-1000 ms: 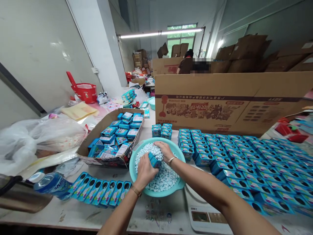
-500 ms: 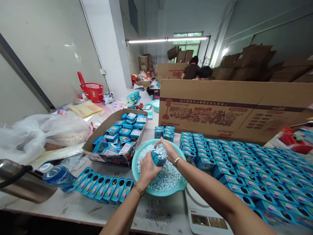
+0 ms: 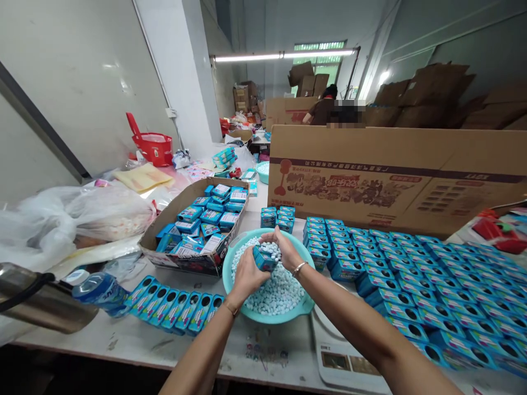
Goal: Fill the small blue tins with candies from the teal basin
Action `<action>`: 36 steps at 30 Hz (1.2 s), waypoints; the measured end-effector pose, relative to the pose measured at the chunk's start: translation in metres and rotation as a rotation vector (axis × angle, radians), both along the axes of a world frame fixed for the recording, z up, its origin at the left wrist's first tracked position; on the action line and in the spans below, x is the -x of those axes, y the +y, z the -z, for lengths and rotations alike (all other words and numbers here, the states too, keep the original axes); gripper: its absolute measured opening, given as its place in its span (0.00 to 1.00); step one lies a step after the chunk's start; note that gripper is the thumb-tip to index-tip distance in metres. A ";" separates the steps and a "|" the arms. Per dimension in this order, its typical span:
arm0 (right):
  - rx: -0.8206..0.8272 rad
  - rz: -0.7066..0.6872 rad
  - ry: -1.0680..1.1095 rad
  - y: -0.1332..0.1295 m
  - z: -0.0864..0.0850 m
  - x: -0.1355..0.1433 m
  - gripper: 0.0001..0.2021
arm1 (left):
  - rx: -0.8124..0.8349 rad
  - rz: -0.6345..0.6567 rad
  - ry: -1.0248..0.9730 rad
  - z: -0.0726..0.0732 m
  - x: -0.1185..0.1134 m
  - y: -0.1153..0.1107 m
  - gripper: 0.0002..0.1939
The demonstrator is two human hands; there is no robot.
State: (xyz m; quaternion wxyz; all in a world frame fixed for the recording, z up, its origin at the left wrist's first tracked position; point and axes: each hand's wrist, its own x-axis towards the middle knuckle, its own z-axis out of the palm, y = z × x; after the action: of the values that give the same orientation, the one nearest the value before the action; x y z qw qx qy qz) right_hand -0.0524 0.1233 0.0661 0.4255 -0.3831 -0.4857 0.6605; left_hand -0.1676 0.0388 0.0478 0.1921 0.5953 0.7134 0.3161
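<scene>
Left hand (image 3: 249, 272) grips a small blue box (image 3: 263, 259); right hand (image 3: 285, 253), cupped beside it, now holds fewer white pellets (image 3: 273, 251). The carton (image 3: 370, 175) spans upper right, behind the bowl (image 3: 269, 318).

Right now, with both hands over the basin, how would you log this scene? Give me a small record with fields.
Left hand: fingers closed on a small blue box
Right hand: cupped beside that box, white pellets at its fingers
Basin: turquoise, holding pellets
Left of basin: shallow carton of blue boxes; curved row of boxes with round openings; bottle
Right of basin: block of blue boxes; scale, partly hidden by the right forearm
Behind: large printed cardboard
Scale reading: not legible
</scene>
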 end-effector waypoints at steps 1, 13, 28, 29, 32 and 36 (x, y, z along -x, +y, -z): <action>0.000 0.003 -0.003 -0.001 0.000 0.000 0.33 | -0.006 0.008 -0.010 0.001 0.000 0.000 0.39; -0.050 -0.134 -0.045 -0.010 0.009 0.007 0.35 | -0.027 0.032 -0.016 0.005 0.004 -0.003 0.39; -0.177 -0.163 -0.123 0.028 0.034 0.011 0.10 | 0.388 0.092 0.472 -0.012 0.004 0.005 0.30; -0.161 -0.157 -0.109 0.014 0.032 -0.001 0.10 | 0.376 0.083 0.466 -0.011 0.004 0.006 0.29; -0.107 -0.140 -0.032 -0.036 0.022 -0.049 0.14 | 0.348 0.064 0.464 -0.010 0.002 0.003 0.25; -0.035 -0.103 0.137 -0.086 0.010 -0.100 0.18 | 0.247 0.022 0.371 -0.006 -0.004 -0.006 0.28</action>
State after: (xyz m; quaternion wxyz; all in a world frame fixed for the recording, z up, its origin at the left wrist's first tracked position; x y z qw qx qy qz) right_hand 0.0478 0.0375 0.0562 0.4298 -0.3038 -0.4860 0.6976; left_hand -0.1637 0.0331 0.0536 0.1323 0.6230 0.7632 0.1094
